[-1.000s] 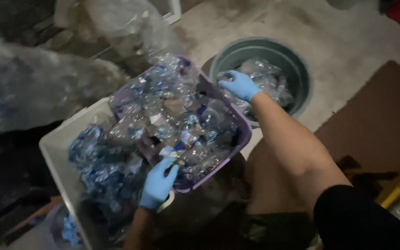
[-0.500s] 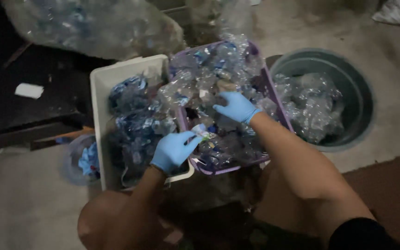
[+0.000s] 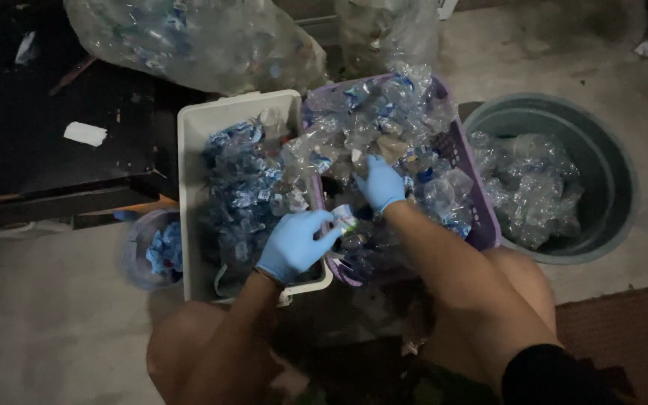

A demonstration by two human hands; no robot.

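Note:
Both my hands wear blue gloves. My left hand (image 3: 294, 244) is closed on a small crumpled plastic piece (image 3: 344, 217) at the near corner of the purple basket (image 3: 481, 214). My right hand (image 3: 380, 184) reaches into the heap of crushed clear plastic bottles (image 3: 384, 120) that fills this basket, its fingers curled among them; whether it grips one I cannot tell. Left of the basket stands a white rectangular bin (image 3: 189, 195) full of blue plastic labels (image 3: 238, 195).
A round grey-green tub (image 3: 609, 180) with clear crushed bottles stands at the right. A small clear container (image 3: 136, 255) with blue labels sits left of the white bin. Big clear bags of bottles (image 3: 189, 41) lie behind. My bare knees are below.
The view has swung so the bin and basket sit more central. My right hand left the basket's far rim and went down into the bottles. My left hand rose from the basket's near edge holding a piece.

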